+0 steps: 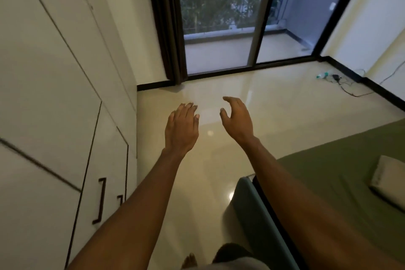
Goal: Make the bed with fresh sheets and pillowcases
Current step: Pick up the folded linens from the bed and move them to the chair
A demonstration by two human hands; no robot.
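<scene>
Bed: lower right, beside the person; teal padded edge showing at the near corner.
Green sheet: spread flat over the mattress.
Pillow: pale, lying on the sheet at the right edge; cased or bare, cannot tell.
Left hand: raised over the floor, grip slack, fingers nearly straight, holding nothing.
Right hand: near the left, not touching; grip half open, fingers gently curved, empty.
Wardrobe: white doors shut, on the left.
Progress: likely partway; 1 sheet seemingly on, pillowcases and any top layer probably left; fresh linen not in view.
</scene>
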